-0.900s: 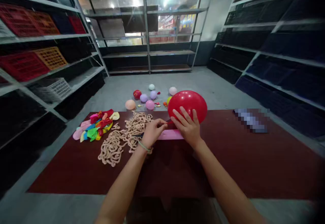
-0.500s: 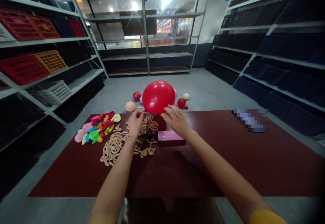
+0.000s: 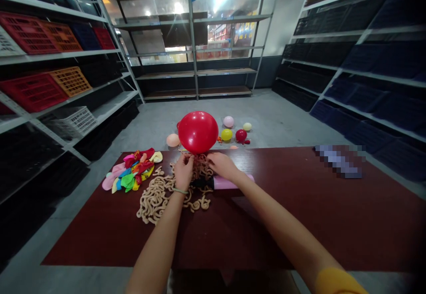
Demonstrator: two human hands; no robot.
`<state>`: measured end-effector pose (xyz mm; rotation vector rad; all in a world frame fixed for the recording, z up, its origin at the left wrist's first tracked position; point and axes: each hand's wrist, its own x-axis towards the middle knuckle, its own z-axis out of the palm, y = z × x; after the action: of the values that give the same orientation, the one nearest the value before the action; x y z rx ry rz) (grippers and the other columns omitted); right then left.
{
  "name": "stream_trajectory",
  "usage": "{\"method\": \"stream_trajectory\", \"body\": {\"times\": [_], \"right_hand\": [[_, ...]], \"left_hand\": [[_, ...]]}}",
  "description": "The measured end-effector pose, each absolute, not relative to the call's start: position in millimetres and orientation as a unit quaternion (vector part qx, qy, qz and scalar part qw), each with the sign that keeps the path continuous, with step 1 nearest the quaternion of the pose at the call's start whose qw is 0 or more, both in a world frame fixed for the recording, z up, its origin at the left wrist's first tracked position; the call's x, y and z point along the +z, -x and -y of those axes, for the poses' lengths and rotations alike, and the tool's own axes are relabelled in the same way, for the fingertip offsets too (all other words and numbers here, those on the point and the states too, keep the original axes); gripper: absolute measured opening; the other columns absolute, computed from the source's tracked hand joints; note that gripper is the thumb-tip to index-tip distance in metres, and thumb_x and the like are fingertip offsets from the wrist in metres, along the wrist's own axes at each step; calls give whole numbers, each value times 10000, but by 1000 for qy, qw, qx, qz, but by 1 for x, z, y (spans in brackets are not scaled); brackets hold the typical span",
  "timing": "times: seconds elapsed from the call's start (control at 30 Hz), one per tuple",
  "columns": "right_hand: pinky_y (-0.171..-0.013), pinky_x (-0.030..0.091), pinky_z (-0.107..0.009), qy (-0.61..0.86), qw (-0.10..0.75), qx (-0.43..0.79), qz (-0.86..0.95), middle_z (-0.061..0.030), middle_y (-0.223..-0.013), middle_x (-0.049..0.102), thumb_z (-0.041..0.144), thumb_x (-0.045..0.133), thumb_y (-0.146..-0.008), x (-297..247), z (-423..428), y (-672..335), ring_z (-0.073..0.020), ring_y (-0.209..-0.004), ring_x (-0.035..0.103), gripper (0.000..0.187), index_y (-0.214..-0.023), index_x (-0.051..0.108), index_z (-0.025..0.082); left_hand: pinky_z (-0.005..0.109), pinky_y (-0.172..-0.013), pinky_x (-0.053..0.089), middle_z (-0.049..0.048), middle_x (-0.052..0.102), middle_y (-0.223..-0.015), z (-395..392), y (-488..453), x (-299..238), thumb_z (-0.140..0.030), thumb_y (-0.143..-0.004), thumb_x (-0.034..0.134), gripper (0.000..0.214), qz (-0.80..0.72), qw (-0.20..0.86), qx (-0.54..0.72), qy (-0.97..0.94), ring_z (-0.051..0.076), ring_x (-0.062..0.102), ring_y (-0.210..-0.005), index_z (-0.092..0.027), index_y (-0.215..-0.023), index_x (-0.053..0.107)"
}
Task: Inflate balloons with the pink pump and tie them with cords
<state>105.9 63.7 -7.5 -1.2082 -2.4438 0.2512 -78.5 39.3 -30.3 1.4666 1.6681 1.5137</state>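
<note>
Head camera, looking forward and down at both hands:

1. The left hand point(image 3: 183, 172) is standing nearly upright, its fingers bunched narrowly just under the inflated red balloon point(image 3: 198, 132). The balloon's neck is hidden, so I cannot tell whether this hand is gripping it.
2. The right hand point(image 3: 222, 165) is reaching inward, palm down, with its fingers curled narrowly just beside the left hand. I cannot tell whether it is holding anything.
3. The balloon is sitting directly above both hands, over the far edge of the dark red table point(image 3: 299, 223).
4. A tangle of tan twisting balloons point(image 3: 156, 200) is lying under the left wrist, and a pink hand pump point(image 3: 233, 181) is lying under the right wrist.
5. A pile of deflated balloons point(image 3: 131, 174) is lying left of the tangle, while small inflated balloons point(image 3: 226, 134) are resting on the floor beyond the table.
</note>
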Motion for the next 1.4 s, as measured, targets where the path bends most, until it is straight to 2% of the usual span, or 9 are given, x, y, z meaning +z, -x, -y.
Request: {"method": "stream_trajectory", "body": {"times": [0.23,0.4,0.5,0.57,0.77,1.03,1.1,1.27,1.4], "right_hand": [[-694,499,-317,417,404,467,666,-43,-866,690,348,532,-878,21,-54,-154,-154,-749,626,165,-830,601,206],[-559,452,-276,421,436,547,577,16,-652,604,353,524,-871,37,-37,-173,-134,-580,578,131,-832,506,229],[-473,385,-247,445,462,514,570,89,-547,429,374,523,-881,48,-29,-185,-99,-440,419,130,-870,494,247],[-468,358,-241,462,471,472,585,88,-564,413,420,520,-897,60,-26,-194,-92,-443,373,169,-905,522,251],[-614,411,-276,488,477,303,665,-4,-768,630,509,563,-876,115,-31,-220,-144,-688,551,308,-885,632,209],[-625,359,-278,514,455,83,722,-8,-746,651,467,518,-940,160,-58,-207,-130,-644,528,317,-899,673,194],[-624,352,-278,523,411,52,745,-21,-768,666,438,502,-955,156,-60,-194,-146,-670,547,296,-920,680,205],[-570,287,-283,558,186,-42,808,-62,-741,679,345,469,-971,118,-51,-174,-176,-644,570,266,-934,696,211],[-562,276,-292,559,154,-52,813,-79,-806,708,310,458,-970,91,-38,-179,-188,-651,600,268,-934,706,214]], "left_hand": [[295,-776,476,27,693,-824,-37,72,-27,-375,-871,582,207,-578,237,560,-544,178,634,-791,-186,-857,664],[305,-771,499,44,701,-844,-35,62,-28,-390,-867,592,226,-547,263,578,-546,186,654,-799,-176,-873,664],[302,-732,514,47,703,-836,-36,55,-27,-419,-858,606,251,-532,299,586,-533,185,666,-762,-175,-887,662],[293,-699,514,44,702,-818,-37,49,-24,-429,-854,615,263,-531,309,581,-534,182,666,-733,-175,-900,666],[266,-618,493,36,696,-746,-41,18,-13,-380,-869,598,227,-512,341,559,-555,168,644,-668,-168,-901,673],[265,-689,468,26,715,-797,-28,-23,-21,-363,-910,579,200,-499,281,510,-642,162,648,-728,-197,-910,689],[268,-694,463,26,712,-807,-23,-24,-21,-362,-918,578,197,-500,251,497,-664,161,637,-726,-202,-919,694],[281,-745,496,64,663,-904,-20,-23,-18,-322,-922,582,179,-487,200,521,-672,173,623,-819,-187,-894,696],[367,-943,491,105,591,-1123,-22,-24,-19,-285,-893,621,133,-498,157,550,-652,223,598,-1060,-196,-879,719]]}}
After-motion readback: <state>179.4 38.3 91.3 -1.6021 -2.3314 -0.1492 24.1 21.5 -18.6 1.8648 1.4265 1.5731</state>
